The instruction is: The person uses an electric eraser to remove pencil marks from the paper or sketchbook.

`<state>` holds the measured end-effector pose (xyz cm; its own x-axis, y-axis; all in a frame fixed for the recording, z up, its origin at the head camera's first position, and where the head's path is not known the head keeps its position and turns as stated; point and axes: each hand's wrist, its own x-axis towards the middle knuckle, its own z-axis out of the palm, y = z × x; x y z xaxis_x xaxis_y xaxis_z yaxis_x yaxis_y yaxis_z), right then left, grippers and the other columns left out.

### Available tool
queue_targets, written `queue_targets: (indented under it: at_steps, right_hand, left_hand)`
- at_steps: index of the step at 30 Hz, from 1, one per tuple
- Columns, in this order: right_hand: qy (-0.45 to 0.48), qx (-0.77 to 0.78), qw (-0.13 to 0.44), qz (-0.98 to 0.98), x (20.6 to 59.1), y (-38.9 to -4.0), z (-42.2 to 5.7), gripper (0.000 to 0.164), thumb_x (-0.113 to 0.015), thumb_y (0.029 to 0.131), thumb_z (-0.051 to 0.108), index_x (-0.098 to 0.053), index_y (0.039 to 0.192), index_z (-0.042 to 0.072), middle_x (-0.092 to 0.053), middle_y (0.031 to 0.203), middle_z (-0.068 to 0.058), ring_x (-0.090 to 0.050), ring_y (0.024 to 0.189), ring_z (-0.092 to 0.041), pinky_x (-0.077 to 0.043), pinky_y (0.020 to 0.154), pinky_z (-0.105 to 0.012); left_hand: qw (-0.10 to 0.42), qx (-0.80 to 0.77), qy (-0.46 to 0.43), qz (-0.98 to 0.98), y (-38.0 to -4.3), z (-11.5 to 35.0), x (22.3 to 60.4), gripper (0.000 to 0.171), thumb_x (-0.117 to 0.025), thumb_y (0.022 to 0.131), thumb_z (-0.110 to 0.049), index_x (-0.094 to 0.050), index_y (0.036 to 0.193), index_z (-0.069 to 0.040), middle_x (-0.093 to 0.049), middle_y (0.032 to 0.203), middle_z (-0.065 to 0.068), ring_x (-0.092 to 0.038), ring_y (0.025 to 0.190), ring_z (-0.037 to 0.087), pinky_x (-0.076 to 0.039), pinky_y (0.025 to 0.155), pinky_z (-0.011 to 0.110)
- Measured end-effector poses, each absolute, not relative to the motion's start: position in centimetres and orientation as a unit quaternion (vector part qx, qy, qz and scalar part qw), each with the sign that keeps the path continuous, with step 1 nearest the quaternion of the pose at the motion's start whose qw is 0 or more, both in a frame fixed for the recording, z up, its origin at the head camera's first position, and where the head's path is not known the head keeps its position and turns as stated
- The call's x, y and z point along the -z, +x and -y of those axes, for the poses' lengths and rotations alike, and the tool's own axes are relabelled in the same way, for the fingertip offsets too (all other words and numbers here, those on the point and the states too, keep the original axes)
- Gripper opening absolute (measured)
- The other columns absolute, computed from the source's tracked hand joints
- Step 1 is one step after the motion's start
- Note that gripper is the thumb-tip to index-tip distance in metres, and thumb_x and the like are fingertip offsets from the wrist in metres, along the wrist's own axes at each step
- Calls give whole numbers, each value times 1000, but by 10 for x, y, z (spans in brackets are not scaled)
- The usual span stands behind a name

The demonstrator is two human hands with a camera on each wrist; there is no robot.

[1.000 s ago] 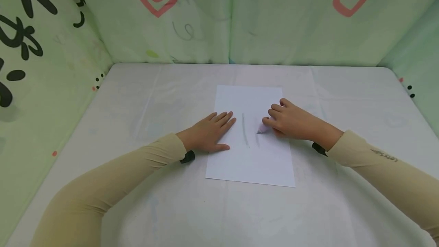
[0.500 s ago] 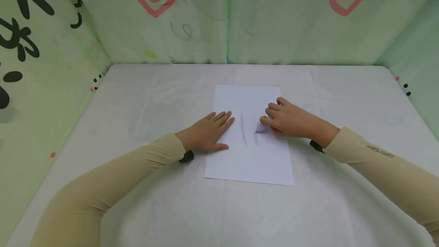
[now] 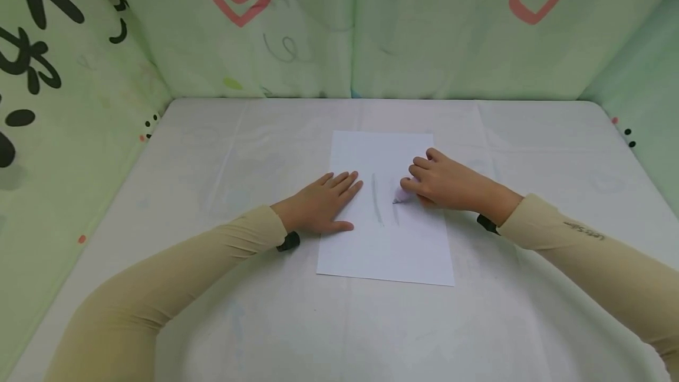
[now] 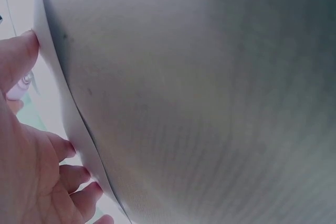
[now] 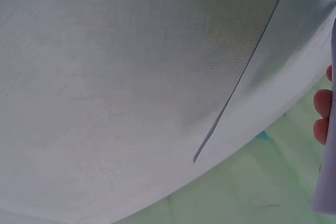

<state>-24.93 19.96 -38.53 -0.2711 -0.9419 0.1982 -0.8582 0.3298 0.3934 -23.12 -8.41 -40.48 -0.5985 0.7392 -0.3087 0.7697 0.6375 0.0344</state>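
In head view, we're seeing the left hand (image 3: 318,206) lying spread on white paper (image 3: 382,255) — the right hand (image 3: 444,181) is gripping a lilac marker (image 3: 404,195) over it. At left wrist, fingers (image 4: 81,198) are touching the paper; at right wrist, the marker is showing.

Your left sleeve (image 3: 180,276), lower left of the frame, and right sleeve (image 3: 573,258), lower right, are long and beige; dark lettering (image 3: 583,230) marks the latter. A black piece (image 3: 289,241) shows at each cuff (image 3: 273,226).

Right hand (image 3: 442,183), with lilac pen (image 3: 404,194), has shifted slightly leftward and farther up paper (image 3: 384,258).
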Motion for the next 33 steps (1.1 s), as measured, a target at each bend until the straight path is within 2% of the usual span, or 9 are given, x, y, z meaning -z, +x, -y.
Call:
queue_targets:
  at_steps: [8,14,20,27,33]
  right_hand:
    - [573,105,198,788,385,-250,-200,24,-66,71,5,-44,80,9,-41,61,-4,-35,62,-18,-28,64,-32]
    - [572,102,195,790,386,-252,-197,22,-65,73,6,-46,84,9,-43,64,-4,-38,65,-19,-29,65,-33]
    - [575,104,191,789,385,-251,-199,26,-68,69,5,-45,80,9,-40,61,-3,-35,62,-18,-28,64,-32]
    - [575,101,194,788,384,-252,-197,23,-66,71,5,-45,80,9,-41,62,-3,-36,63,-18,-29,65,-32]
    - [582,104,182,785,382,-250,-197,26,-68,68,6,-45,79,10,-40,62,-2,-35,63,-17,-28,64,-31]
  left_hand:
    - [145,49,426,-892,-232,85,406,84,-40,93,-59,-8,152,-7,-7,159,12,-11,147,26,-13,119,43]
    - [145,46,426,-892,-232,86,405,84,-40,94,-58,-8,152,-7,-7,159,12,-11,147,26,-13,119,44]
    - [146,50,427,-891,-232,86,406,84,-39,93,-59,-7,152,-8,-6,159,11,-10,148,26,-13,119,44]
    - [146,53,424,-892,-233,85,407,84,-39,93,-59,-7,152,-8,-5,160,11,-10,148,25,-12,120,43]
    - [147,56,424,-892,-233,85,405,84,-39,93,-59,-7,152,-8,-5,160,11,-10,148,25,-12,120,43]
